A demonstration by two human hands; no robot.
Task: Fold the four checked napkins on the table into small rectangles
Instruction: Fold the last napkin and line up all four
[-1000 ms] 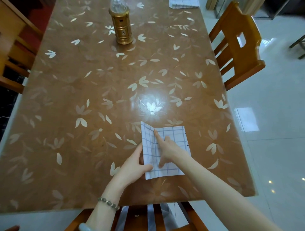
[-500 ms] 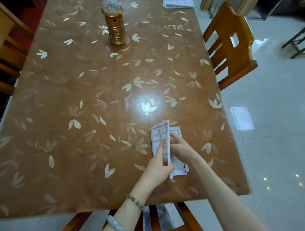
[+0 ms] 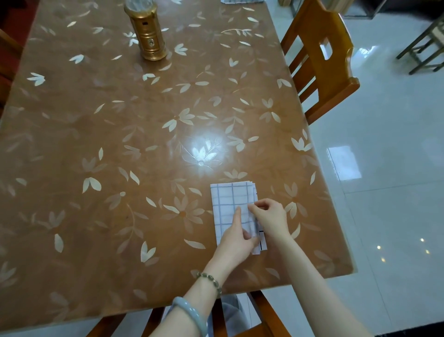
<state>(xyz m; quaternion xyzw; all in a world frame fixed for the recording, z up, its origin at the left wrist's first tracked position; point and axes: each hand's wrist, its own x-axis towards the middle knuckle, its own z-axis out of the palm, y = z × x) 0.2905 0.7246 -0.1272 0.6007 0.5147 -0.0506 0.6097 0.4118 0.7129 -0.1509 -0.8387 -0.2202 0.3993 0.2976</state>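
Observation:
A white napkin with thin blue checks (image 3: 229, 200) lies folded into a narrow upright rectangle near the table's front right. My left hand (image 3: 236, 237) rests on its lower half, index finger stretched along the cloth, thumb at the right edge. My right hand (image 3: 270, 217) pinches the napkin's right edge between thumb and fingers. Layered edges show at the napkin's top right corner. More checked cloth (image 3: 241, 1) lies at the table's far edge, mostly cut off by the frame.
The brown table (image 3: 115, 149) has a glossy leaf-patterned cover. A gold cylindrical lantern (image 3: 147, 33) stands at the far middle. A wooden chair (image 3: 322, 60) stands at the right side, another chair (image 3: 262, 315) at the front edge below my arms.
The napkin's left half was lifted and folded over to the right, and it now lies flat as a narrow rectangle. Both hands moved to its right edge.

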